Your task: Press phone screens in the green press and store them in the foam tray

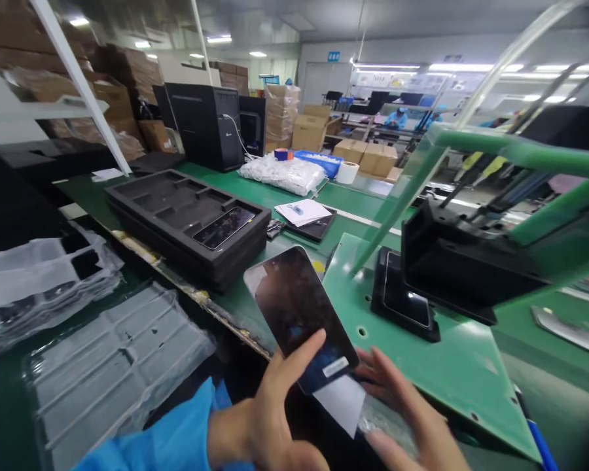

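Observation:
My left hand (275,405) grips a dark, flat phone (307,311), its thumb lying across the glossy face. The phone is tilted, with a small white label near its lower end and a pale patch at its upper left corner. Close to the phone's lower right edge is my right hand (407,405), thumb and fingers apart. A white sheet (342,400) shows just below the phone, between the hands; what supports it is hidden. Another phone (405,291) sits in a black holder on the green fixture (353,301) to the right.
At left, a black foam tray (186,203) holds a phone (224,227). Clear plastic trays (118,366) lie nearer me. Behind are white papers (302,212), a bag of white pieces (282,173), a paper roll (347,173) and a black computer case (203,124). The fixture's green frame (397,203) rises at right.

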A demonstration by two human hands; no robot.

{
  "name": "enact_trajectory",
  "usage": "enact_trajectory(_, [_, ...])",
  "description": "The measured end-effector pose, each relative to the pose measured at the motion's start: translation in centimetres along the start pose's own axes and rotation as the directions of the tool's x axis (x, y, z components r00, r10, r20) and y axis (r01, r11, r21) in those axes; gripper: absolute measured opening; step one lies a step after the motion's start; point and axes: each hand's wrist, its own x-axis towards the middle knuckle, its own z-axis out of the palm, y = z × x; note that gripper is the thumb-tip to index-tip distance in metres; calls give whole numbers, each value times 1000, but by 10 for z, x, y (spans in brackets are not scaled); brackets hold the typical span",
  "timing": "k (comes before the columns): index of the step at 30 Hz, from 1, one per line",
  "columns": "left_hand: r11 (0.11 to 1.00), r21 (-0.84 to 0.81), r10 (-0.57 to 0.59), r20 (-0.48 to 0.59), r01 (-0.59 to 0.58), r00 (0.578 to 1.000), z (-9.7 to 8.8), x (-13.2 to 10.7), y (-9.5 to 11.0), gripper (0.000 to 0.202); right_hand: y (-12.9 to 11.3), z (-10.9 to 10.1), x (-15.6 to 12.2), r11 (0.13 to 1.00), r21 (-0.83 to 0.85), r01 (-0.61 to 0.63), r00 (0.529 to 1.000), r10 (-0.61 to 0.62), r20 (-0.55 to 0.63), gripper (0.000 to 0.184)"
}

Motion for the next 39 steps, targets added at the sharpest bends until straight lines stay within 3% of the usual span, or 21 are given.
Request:
enact_trajectory(1, [997, -75, 10, 15, -9, 1000, 8, -4, 5, 129, -8, 17, 4, 970, 205, -128, 992, 127, 17, 56])
enact_trajectory(3, [976, -211, 51, 13, -48, 999, 15, -5, 14, 113, -17, 43, 7, 805, 483, -344, 926, 377, 32, 52])
enact_trajectory(5, [950, -311, 4, -81, -29, 997, 8, 4, 22, 87, -16, 52, 3, 685, 585, -434, 843, 538, -3, 54])
enact_trajectory(6, [938, -345, -78, -148, 23, 986, -2, 11, 26, 77, -13, 48, 0, 677, 580, -453, 819, 573, -29, 55])
enact_trajectory(8, [909, -389, -251, -218, 152, 943, -26, 32, 31, 65, -7, 28, 0, 752, 470, -462, 834, 549, -58, 55])
enact_trajectory(9, [895, -390, -305, -177, 218, 936, -38, 44, 32, 61, -3, 14, 3, 800, 382, -463, 854, 518, -49, 52])
enact_trajectory(11, [880, -356, -332, 12, 314, 943, -58, 70, 30, 56, 2, -18, 16, 874, 204, -440, 892, 452, -11, 44])
enact_trajectory(13, [881, -325, -291, 202, 344, 935, -66, 94, 22, 53, 5, -47, 36, 906, 121, -405, 914, 399, 72, 41])
enact_trajectory(17, [870, -364, -207, 340, 331, 917, -51, 124, 0, 37, 12, -73, 62, 918, 143, -369, 915, 331, 232, 41])
enact_trajectory(22, [796, -501, -183, 338, 341, 923, -30, 127, -18, 19, 23, -72, 58, 898, 216, -383, 911, 328, 252, 42])
enact_trajectory(26, [827, -486, -136, 316, 283, 939, -31, 120, -22, 19, 24, -71, 56, 905, 223, -361, 918, 305, 253, 44])
enact_trajectory(32, [940, -329, 4, 274, 90, 962, -37, 113, -22, 25, 20, -69, 58, 894, 285, -347, 922, 268, 280, 45])
enact_trajectory(36, [991, 20, 127, 100, -129, 987, -33, 97, -15, 32, 20, -68, 59, 875, 359, -324, 933, 233, 273, 42])
enact_trajectory(39, [876, 345, 339, 55, -336, 939, -30, 82, -5, 34, 21, -69, 59, 866, 382, -322, 937, 234, 260, 39])
